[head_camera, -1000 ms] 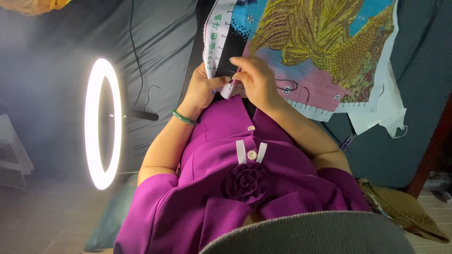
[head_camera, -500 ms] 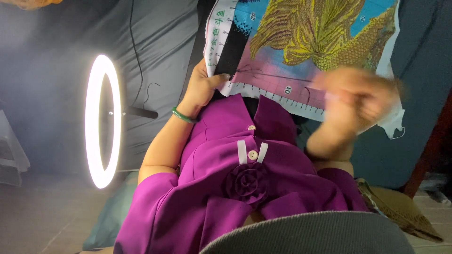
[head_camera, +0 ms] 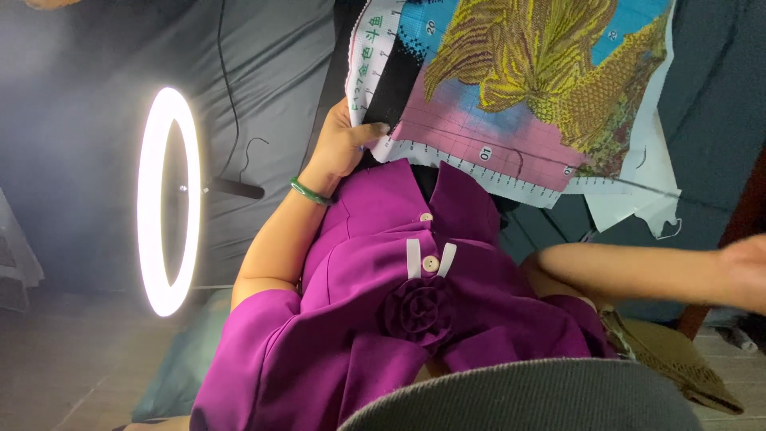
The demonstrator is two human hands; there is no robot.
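Note:
My left hand (head_camera: 343, 148), with a green bangle (head_camera: 309, 191) on the wrist, pinches the lower left edge of a cross-stitch cloth (head_camera: 519, 72) that shows a yellow motif on blue and pink. My right hand (head_camera: 746, 271) is stretched far out to the right edge of the view, blurred, with its fingers cut off by the frame. A thin dark thread (head_camera: 622, 180) runs taut from the cloth's pink area towards the right. I cannot make out a needle.
A lit ring light (head_camera: 166, 203) on a black arm stands at the left, with a black cable above it. Dark grey fabric lies behind. My purple jacket (head_camera: 383, 319) fills the lower middle. A woven tan thing (head_camera: 678, 359) lies at lower right.
My right hand left the cloth's edge and swept out to the right and down, drawing the thread taut. My left hand kept its hold on the cloth.

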